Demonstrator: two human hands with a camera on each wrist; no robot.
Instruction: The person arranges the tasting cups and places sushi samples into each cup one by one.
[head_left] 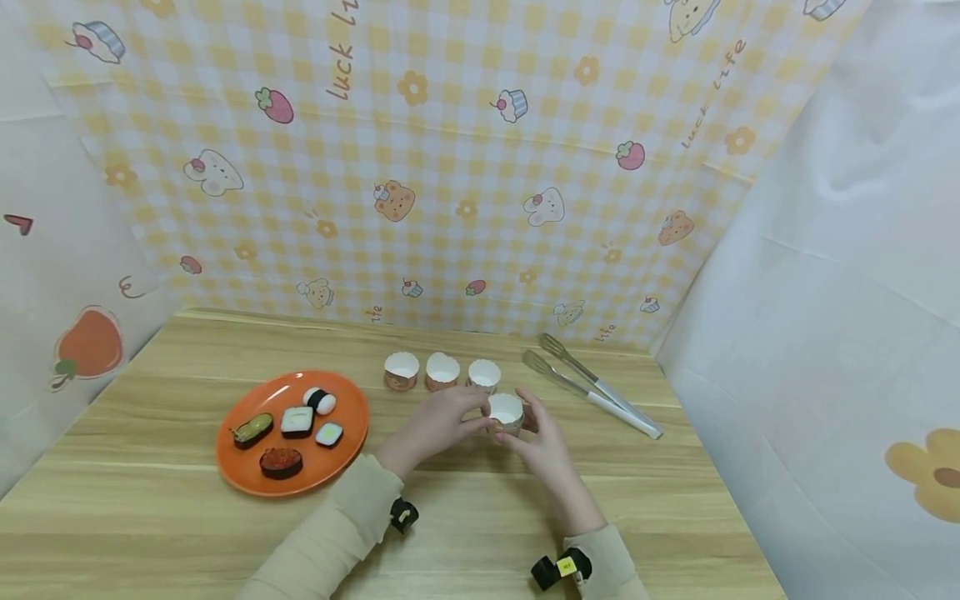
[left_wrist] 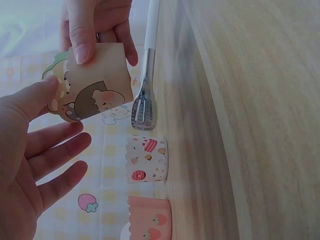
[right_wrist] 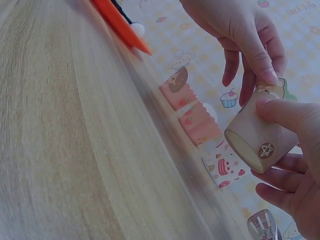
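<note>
A brown paper baking cup (head_left: 506, 414) with a cartoon figure and a shaped rim is held between both hands. My right hand (head_left: 542, 437) grips its side, thumb in front and fingers behind, in the right wrist view. At the rim, my left hand (head_left: 450, 421) pinches with the thumb; its other fingers (left_wrist: 60, 180) spread away from the cup, and the index finger is mostly hidden. The cup's underside (right_wrist: 243, 151) shows in the right wrist view. Just behind the hands stands a white patterned baking cup (head_left: 483, 377), beside two pinkish ones (head_left: 442, 372) (head_left: 401, 372).
An orange plate (head_left: 232, 454) with several sushi pieces lies on the left of the wooden table (head_left: 450, 550). Metal tongs (head_left: 600, 392) rest at the back right. A checked cloth (head_left: 465, 167) hangs behind, and white cloth (head_left: 840, 292) hangs at the sides.
</note>
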